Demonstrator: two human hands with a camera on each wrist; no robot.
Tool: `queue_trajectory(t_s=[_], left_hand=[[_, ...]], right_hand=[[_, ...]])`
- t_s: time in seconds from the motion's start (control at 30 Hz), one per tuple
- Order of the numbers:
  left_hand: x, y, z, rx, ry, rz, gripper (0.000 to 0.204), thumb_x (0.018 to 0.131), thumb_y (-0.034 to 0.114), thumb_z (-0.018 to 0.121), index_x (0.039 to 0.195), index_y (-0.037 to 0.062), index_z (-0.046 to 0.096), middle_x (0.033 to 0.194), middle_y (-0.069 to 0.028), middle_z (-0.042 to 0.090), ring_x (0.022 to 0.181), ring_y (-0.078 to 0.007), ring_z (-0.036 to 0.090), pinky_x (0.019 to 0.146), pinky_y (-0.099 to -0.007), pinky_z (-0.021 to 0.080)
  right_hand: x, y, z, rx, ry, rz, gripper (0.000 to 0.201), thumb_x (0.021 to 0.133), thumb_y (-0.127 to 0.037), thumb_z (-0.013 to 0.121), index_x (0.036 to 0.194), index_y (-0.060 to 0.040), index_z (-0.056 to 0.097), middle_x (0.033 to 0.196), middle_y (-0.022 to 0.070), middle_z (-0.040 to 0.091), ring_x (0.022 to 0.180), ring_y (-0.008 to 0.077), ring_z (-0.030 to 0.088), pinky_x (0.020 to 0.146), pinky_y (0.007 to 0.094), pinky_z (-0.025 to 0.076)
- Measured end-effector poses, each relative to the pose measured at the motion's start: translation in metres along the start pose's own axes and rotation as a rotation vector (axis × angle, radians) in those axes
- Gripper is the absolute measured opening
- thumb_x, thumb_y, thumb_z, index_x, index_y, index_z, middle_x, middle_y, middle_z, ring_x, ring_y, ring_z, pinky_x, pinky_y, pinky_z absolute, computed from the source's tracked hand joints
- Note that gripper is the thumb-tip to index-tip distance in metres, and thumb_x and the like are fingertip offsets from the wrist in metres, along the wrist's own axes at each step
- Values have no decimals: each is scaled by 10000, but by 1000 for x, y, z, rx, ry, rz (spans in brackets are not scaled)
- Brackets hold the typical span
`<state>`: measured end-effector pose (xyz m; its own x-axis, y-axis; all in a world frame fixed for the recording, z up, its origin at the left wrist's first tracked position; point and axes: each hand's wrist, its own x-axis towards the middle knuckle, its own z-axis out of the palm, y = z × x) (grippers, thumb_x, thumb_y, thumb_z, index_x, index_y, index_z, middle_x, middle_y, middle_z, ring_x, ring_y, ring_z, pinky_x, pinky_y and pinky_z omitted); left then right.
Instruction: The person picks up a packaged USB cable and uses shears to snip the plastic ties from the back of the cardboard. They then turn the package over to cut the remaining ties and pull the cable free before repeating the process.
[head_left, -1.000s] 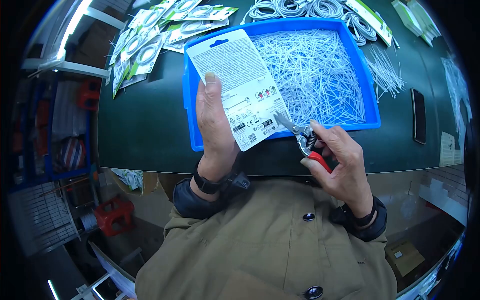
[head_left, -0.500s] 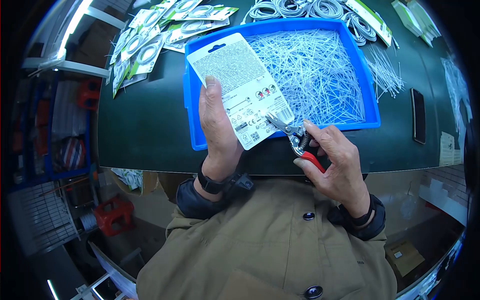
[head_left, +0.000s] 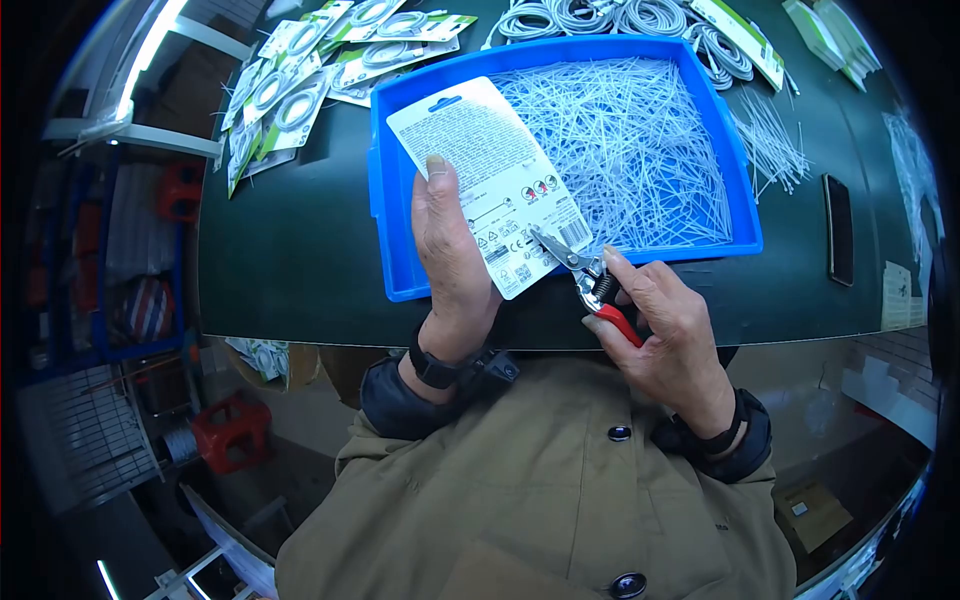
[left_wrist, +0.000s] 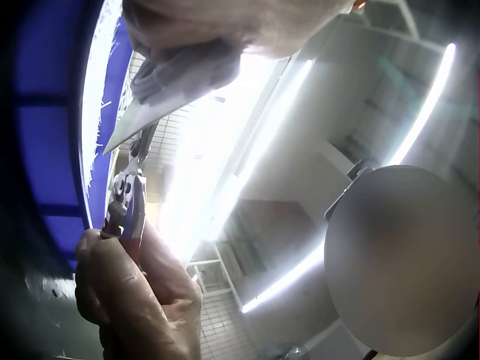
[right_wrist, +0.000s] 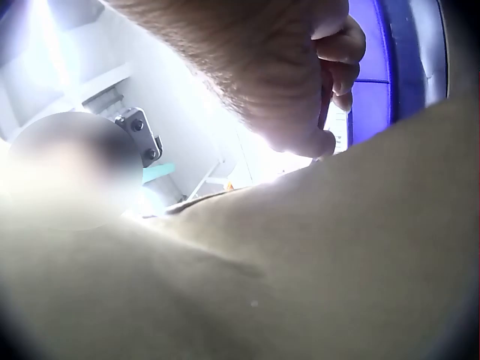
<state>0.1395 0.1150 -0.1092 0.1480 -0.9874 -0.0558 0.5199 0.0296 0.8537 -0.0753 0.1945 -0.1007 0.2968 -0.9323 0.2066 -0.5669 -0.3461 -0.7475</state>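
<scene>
My left hand (head_left: 455, 265) holds a white printed card pack (head_left: 475, 140) tilted over the blue tray, its thumb along the card's left side. Text, icons and a barcode cover the face toward me; the fingers behind are hidden. My right hand (head_left: 675, 335) grips red-handled pruning shears (head_left: 612, 318), their blade tips over the lower print near the barcode. In the left wrist view, the shears (left_wrist: 133, 191) point up to the card (left_wrist: 154, 109), seen nearly edge-on. The right wrist view shows the right hand (right_wrist: 289, 75) curled around the red handle.
A blue tray (head_left: 745, 215) full of thin white cable ties (head_left: 640, 150) lies on the dark green table (head_left: 290, 270). More ties (head_left: 770, 145) lie to its right, near a phone (head_left: 838, 230). Packed cables (head_left: 295, 110) and coiled cables (head_left: 650, 18) are at the back.
The left hand and card have shifted slightly right and down. My right hand has moved a little left with the shears, bringing their tips farther over the card.
</scene>
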Motion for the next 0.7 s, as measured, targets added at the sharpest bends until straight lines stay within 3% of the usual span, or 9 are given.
queue_trajectory(t_s=[0.13,0.23,0.43,0.47,0.57,0.6,0.63,0.7], left_hand=[[0,-4,-2,180,-1,21,544,1135,462,430,1399,-5,519,1211,-177,702,1010,-246,760,857,-363,640],[2,-7,-3,137,-39,35,460,1142,377,461,1407,5,517,1249,-182,688,1017,-217,752,848,-347,636],[3,27,-29,169,-204,-49,348,1122,151,507,1443,17,516,1346,-125,669,1259,-228,642,1066,-434,515],[4,37,-34,149,-253,-54,357,1121,164,506,1444,15,528,1375,-107,664,1324,-250,596,1137,-465,439],[5,62,-37,-23,-206,-103,380,1136,227,474,1452,28,539,1402,-129,657,1333,-264,602,1135,-469,449],[7,66,-34,-130,-110,-138,363,1143,293,445,1356,36,589,1241,-114,700,1179,-246,645,1015,-425,495],[12,65,-37,-196,-34,-122,294,1139,315,452,1129,63,602,944,-54,630,901,-189,579,831,-358,474],[40,40,-84,-430,-713,-95,291,1127,329,479,934,115,510,777,2,437,746,-144,402,727,-321,394]], right_hand=[[-5,6,4,33,-2,35,716,800,-92,878,1461,-57,605,857,125,605,710,259,628,623,388,532],[-8,7,4,59,-27,77,701,808,-89,874,1458,-59,612,850,122,606,683,239,622,611,373,531],[-3,5,-11,206,18,73,696,800,-50,871,1452,-54,625,909,103,642,675,168,613,629,304,532],[0,5,-15,209,33,55,701,791,-46,871,1449,-51,627,912,100,641,692,170,612,645,304,533],[9,3,-26,191,46,-11,719,763,-42,874,1440,-45,634,921,95,642,739,178,614,681,309,534],[14,0,-28,183,44,-38,725,753,-42,875,1438,-44,636,924,94,642,754,181,615,691,313,533],[19,-5,-29,179,21,-49,728,745,-44,878,1433,-44,639,924,94,643,763,182,615,696,316,532],[25,-14,-27,171,-29,-66,734,729,-47,882,1424,-44,645,924,93,644,783,186,617,706,323,530]])
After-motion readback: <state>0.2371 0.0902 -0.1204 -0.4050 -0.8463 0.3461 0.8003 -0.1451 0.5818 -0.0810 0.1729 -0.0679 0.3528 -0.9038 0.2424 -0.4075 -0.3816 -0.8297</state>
